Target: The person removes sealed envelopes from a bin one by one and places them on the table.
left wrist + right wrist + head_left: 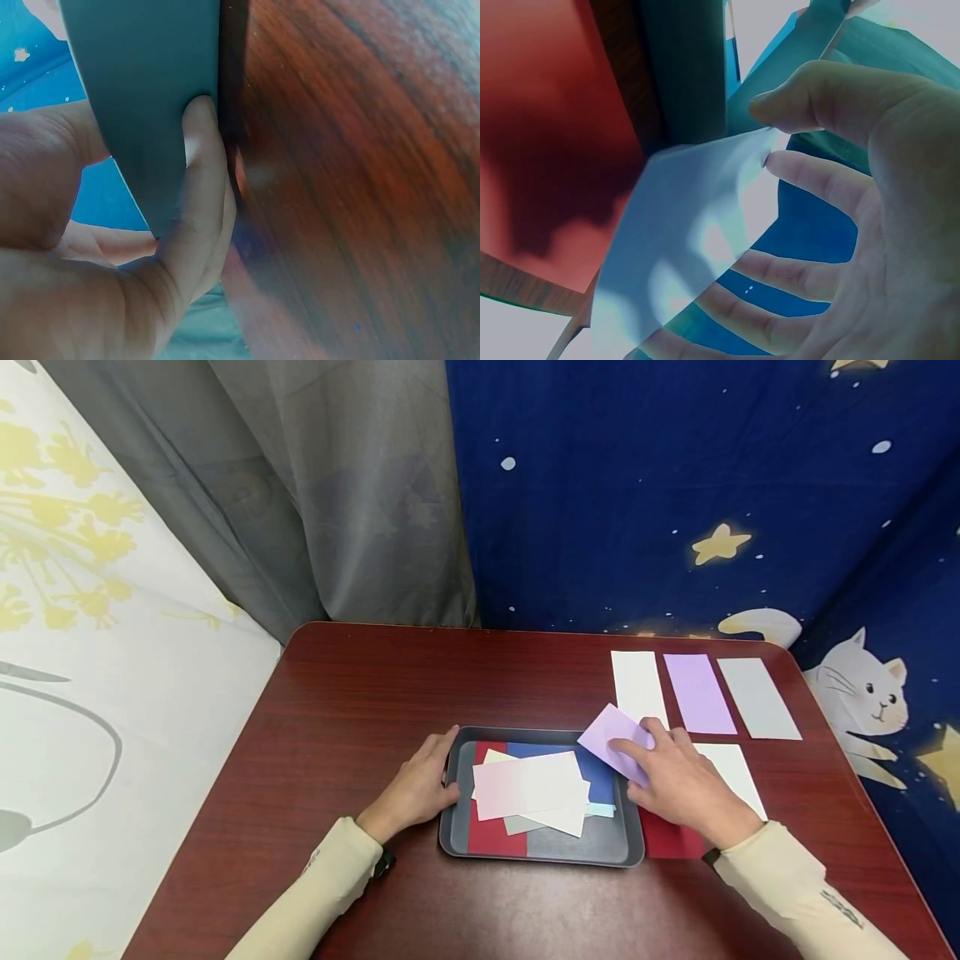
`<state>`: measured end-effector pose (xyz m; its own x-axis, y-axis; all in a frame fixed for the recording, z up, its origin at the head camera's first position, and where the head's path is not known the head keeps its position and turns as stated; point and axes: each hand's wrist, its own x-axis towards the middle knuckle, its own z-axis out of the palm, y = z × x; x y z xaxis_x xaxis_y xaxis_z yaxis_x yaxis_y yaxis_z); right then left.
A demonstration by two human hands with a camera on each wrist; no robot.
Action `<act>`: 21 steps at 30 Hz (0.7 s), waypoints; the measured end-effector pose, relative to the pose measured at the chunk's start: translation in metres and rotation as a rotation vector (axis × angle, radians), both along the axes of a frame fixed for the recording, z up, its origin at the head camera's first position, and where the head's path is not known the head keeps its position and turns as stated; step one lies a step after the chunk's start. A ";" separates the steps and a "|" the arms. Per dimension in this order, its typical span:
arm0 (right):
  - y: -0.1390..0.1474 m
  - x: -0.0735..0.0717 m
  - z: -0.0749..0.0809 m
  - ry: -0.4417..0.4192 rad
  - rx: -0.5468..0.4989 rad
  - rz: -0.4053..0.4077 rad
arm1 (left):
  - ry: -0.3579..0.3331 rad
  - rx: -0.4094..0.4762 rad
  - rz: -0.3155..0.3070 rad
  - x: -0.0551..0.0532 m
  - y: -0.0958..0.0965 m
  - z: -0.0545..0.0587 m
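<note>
A dark grey tray (pixel 600 845) lies on the table, and my left hand (pixel 414 787) holds it by its left end. In the left wrist view, fingers curl against the tray's outer wall (pixel 142 90). Inside the tray, a pale pink card (pixel 517 789) overlaps a white card (pixel 572 820), with red (pixel 497 842), blue (pixel 600 777) and other cards beneath. Over the tray's right rim, my right hand (pixel 684 783) pinches a lilac card (pixel 609 739), tilted. The right wrist view shows this card (pixel 682 217) between thumb and index finger, its colour washed out.
To the tray's right lie a white card (pixel 637 685), a purple card (pixel 701 693), a light grey card (pixel 760 697), an off-white card (pixel 731 770) and a red card (pixel 667 842), partly under the right hand. Curtains (pixel 585 527) hang behind the wooden table (pixel 375 693).
</note>
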<state>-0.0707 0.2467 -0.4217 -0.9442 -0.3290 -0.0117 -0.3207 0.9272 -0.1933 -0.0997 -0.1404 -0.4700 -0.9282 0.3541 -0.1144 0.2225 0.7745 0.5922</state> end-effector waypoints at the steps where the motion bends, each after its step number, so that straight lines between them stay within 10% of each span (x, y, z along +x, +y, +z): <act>1: 0.001 0.000 0.000 0.000 -0.001 -0.002 | -0.001 -0.001 -0.001 0.000 0.000 0.000; 21: 0.022 0.001 -0.003 -0.042 -0.007 -0.064 | -0.004 0.002 0.000 0.000 0.000 -0.001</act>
<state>-0.0692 0.2683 -0.4249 -0.9620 -0.2685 -0.0495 -0.2526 0.9441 -0.2120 -0.0999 -0.1407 -0.4712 -0.9276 0.3546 -0.1177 0.2202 0.7734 0.5944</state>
